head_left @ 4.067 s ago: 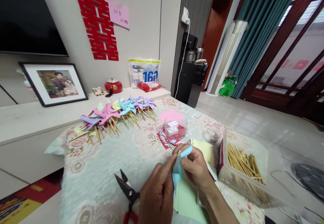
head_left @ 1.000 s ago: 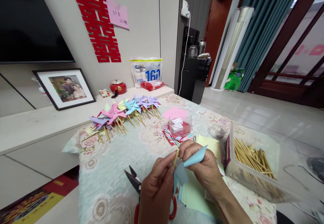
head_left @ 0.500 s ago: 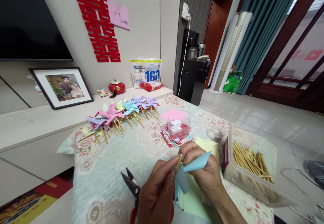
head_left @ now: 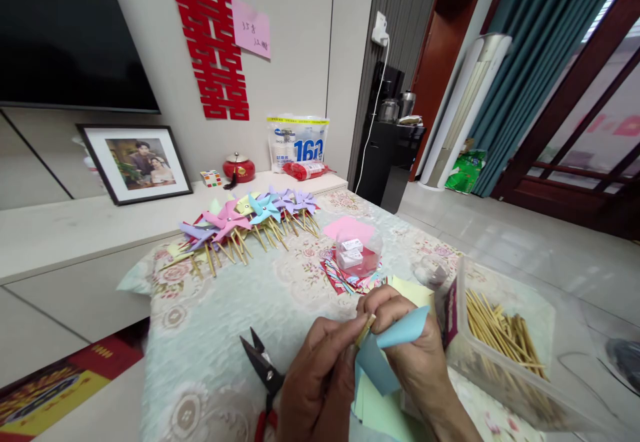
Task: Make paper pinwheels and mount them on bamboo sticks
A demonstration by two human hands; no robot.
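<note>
My left hand (head_left: pixel 320 379) is closed around a thin wooden stick (head_left: pixel 365 331), whose cut end pokes up between thumb and fingers. My right hand (head_left: pixel 407 339) pinches a blue paper pinwheel (head_left: pixel 383 362) against that stick; one curled blade sticks out past the fingers. Where paper and stick meet is hidden by the fingertips. Beneath both hands lie pale green paper sheets (head_left: pixel 377 412) and a yellow sheet (head_left: pixel 413 289). Scissors with red handles (head_left: pixel 265 369) rest partly open on the cloth, left of my left hand.
Several finished pinwheels (head_left: pixel 250 219) lie in a row at the table's back left. A clear round tub (head_left: pixel 357 255) stands on coloured paper strips (head_left: pixel 334 275). At right, a plastic box (head_left: pixel 500 379) holds many wooden sticks (head_left: pixel 505 329). Behind, a cabinet (head_left: pixel 60 249) carries a framed photo (head_left: pixel 143 165).
The view has shifted slightly, so most things sit a little farther right. Both hands keep their hold, and more of the blue paper now shows under my right fingers.
</note>
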